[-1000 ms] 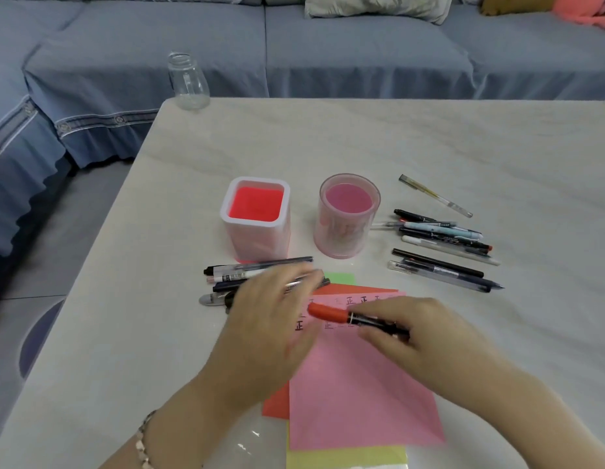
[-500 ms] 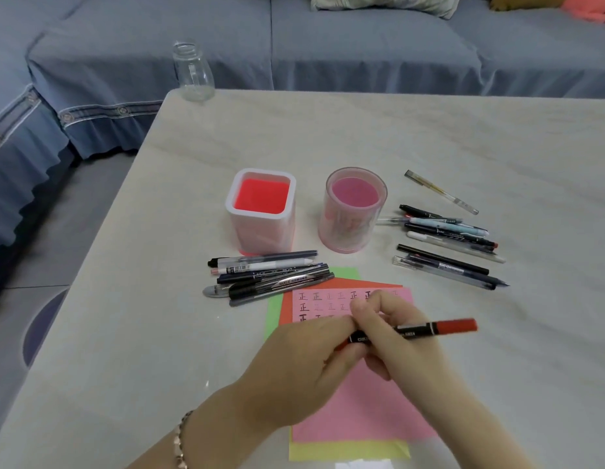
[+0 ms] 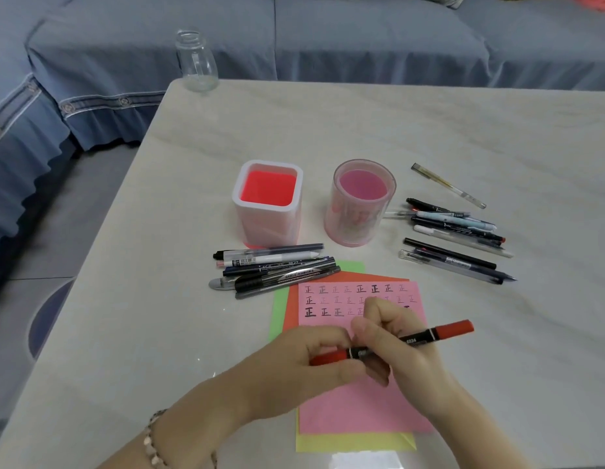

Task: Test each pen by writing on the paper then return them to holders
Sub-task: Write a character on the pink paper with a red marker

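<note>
A pale table point(image 3: 429, 130) was backed by a blue sofa point(image 3: 362, 38). At lower centre, a red-capped marker point(image 3: 417, 339) was pinched by the left hand point(image 3: 294, 365) and gripped by the right hand point(image 3: 409, 363).

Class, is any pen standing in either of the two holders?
No, the square holder and the round holder each show a bare floor, and the loose pens lie flat on the table.

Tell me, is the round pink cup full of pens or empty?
Empty. The bottom of the round pink cup shows bare, and no pen stands inside. Pens lie beside it on the table.
</note>
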Motion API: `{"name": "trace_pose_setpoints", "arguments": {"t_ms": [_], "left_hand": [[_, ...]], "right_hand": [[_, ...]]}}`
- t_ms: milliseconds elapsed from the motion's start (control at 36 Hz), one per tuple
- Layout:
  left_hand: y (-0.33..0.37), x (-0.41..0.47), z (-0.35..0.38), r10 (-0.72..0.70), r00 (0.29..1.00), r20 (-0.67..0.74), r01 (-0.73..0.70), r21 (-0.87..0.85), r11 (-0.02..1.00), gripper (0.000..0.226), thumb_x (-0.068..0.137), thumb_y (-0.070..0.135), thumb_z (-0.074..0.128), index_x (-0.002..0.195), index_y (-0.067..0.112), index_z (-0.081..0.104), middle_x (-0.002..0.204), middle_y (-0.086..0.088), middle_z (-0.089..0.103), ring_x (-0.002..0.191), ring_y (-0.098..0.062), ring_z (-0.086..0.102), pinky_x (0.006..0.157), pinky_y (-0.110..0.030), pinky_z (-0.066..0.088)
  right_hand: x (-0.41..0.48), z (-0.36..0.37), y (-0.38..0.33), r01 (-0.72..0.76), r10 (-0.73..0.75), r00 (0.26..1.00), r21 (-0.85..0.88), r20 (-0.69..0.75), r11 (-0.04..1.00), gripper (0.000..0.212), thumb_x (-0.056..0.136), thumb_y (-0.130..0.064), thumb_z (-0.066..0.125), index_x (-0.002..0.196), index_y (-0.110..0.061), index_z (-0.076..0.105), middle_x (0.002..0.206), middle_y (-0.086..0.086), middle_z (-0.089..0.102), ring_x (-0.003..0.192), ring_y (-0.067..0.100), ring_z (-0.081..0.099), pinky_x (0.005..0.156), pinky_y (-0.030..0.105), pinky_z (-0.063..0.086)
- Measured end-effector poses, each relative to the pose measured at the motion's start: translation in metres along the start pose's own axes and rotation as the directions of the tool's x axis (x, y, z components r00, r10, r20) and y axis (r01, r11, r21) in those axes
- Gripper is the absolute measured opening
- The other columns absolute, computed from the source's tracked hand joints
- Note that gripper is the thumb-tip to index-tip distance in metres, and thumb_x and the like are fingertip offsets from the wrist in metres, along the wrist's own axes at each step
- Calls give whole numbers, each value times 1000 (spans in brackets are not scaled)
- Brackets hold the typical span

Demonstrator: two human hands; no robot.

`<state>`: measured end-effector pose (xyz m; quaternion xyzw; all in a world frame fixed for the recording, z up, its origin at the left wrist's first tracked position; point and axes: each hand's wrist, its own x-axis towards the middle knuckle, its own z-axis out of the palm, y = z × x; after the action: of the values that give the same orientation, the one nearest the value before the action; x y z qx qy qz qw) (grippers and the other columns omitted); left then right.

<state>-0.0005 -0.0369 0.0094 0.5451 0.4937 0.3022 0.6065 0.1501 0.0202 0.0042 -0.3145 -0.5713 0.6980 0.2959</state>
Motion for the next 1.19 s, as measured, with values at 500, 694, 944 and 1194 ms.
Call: {"name": "trace_pose_setpoints", "arguments": {"t_ms": [500,694,944,1194], "left_hand": [[-82,-5,-19,560,679,-475,112,821,560,28,88,20,44,113,8,49,122,-9,47,113,-23,45,104,-26,28],[-97,-3,-4,457,864,-212,5,910,414,38,89,36,47,109,11,68,132,-9,55,130,-22,40,110,-38,25],[-92,9,12,454,865,-213,16,916,400,40,86,46,48,106,19,69,125,-8,60,127,-22,43,101,-44,32],[-93,1,-4,403,907,-122,-92,876,474,36,86,36,48,118,25,62,140,-12,46,134,-27,36,109,-42,24]], "right_hand": [[-9,-18,11,-75,36,826,-47,-563,996,37,92,-8,46,56,-9,40,35,-4,35,32,10,31,35,16,28],[-9,-21,14,-89,22,800,-81,-599,993,37,93,-10,47,56,-10,41,35,-5,36,33,10,32,37,16,29],[0,-18,26,-105,16,795,-111,-606,988,31,92,-26,51,63,-17,53,42,-2,46,43,16,41,47,27,35],[10,0,31,-74,20,816,-71,-577,995,12,85,-15,60,74,-8,61,67,11,70,63,22,66,56,27,54]]}}
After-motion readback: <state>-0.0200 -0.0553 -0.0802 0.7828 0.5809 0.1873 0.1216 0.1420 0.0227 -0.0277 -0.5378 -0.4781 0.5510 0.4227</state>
